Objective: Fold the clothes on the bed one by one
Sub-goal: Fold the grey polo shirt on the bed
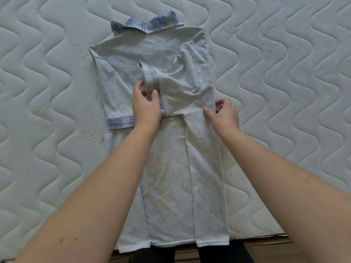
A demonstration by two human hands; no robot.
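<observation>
Soft even daylight, faint shadows, no glare, slight overall softness, wide-angle bending at the edges

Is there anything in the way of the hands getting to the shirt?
Nothing visible is in the way. The left hand already pinches the plaid cuff of the folded-in sleeve, and the right hand pinches the right edge of the grey shirt. The shirt lies alone on the mattress.

**Hidden and cropped**

Left hand (146, 107) covers part of the folded-in sleeve cuff (152, 80). Right hand (224, 112) fingertips tucked behind shirt (171, 168) edge. Both arms run off the bottom edge. Bed (47, 92) cropped on all sides; shirt's far side folded under itself.
</observation>
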